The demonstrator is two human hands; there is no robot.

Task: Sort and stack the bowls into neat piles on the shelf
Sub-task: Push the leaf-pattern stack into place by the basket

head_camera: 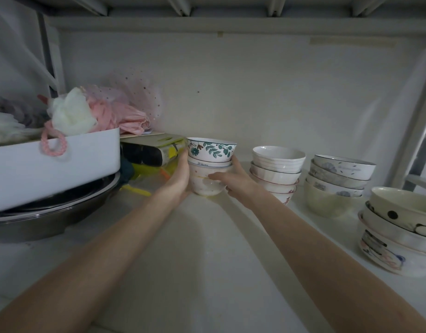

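Both hands clamp the leaf-pattern stack point(210, 167) at shelf point(207, 248) centre, left hand point(179, 177) and right hand point(233, 180) on the bottom bowl's walls. Glazed ceramic: heavy, slick, chippable. Grip low, keep level.

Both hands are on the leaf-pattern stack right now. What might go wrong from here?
1. The leaf-pattern bowl sits tilted on its stack; a jolt may slide it off.
2. The left hand is close to the green package and may bump it.
3. The neighbouring white stack stands near the right hand.
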